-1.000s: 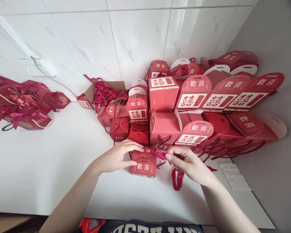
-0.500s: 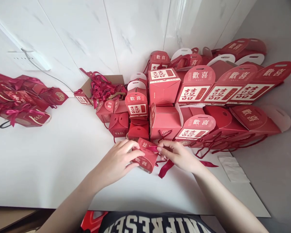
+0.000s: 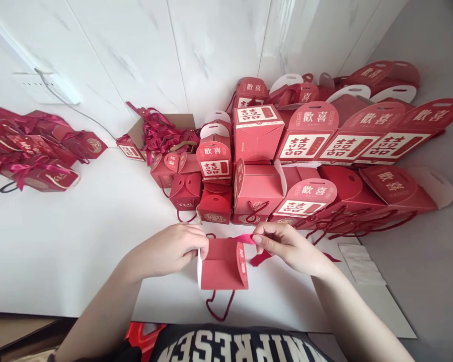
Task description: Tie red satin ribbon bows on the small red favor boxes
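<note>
A small red gift box (image 3: 219, 275) lies on the white table in front of me, its curved flaps standing at the left and right sides. My left hand (image 3: 173, 249) is closed on the left flap, whose white inner face partly shows. Between the thumb and forefinger of my right hand (image 3: 283, 244) is a dark pink ribbon (image 3: 245, 239); one end reaches the top of the right flap, and more of it trails on the table under the hand. A dark red cord handle (image 3: 222, 317) loops out from the near side of the box.
Rows of stacked red gift boxes (image 3: 304, 141) stand behind my hands, against the tiled wall. An open carton (image 3: 179, 120) full of ribbons sits back left. Ribboned boxes (image 3: 49, 178) are at far left. White tissues (image 3: 362, 264) lie at right. A cable (image 3: 75, 108) runs from the wall socket.
The box's flaps, folded together at the top before, are now apart. My left hand has moved left onto one flap. My right hand still pinches the ribbon, slightly farther right.
</note>
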`<act>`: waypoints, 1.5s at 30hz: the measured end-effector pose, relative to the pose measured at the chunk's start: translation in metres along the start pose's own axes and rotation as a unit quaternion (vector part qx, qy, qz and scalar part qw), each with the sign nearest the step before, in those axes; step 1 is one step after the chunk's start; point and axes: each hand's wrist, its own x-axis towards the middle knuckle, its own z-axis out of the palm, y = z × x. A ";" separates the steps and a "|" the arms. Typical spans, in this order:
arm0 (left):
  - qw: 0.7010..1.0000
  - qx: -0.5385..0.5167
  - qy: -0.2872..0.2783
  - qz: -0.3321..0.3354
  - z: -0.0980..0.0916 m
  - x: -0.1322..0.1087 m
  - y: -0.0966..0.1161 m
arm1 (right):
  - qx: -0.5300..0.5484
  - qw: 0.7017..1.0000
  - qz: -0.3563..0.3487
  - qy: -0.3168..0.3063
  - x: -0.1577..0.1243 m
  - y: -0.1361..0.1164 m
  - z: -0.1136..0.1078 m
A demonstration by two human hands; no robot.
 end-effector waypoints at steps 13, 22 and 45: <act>0.979 0.130 0.159 -0.018 0.011 0.036 0.034 | 0.006 0.995 0.007 0.097 -0.010 0.016 -0.008; 0.985 0.085 0.144 -0.043 0.030 0.043 0.022 | -0.049 0.991 -0.016 0.120 0.014 0.013 0.002; 0.985 -0.007 0.164 -0.046 0.031 0.043 0.017 | -0.097 0.994 -0.031 0.050 0.019 -0.010 0.005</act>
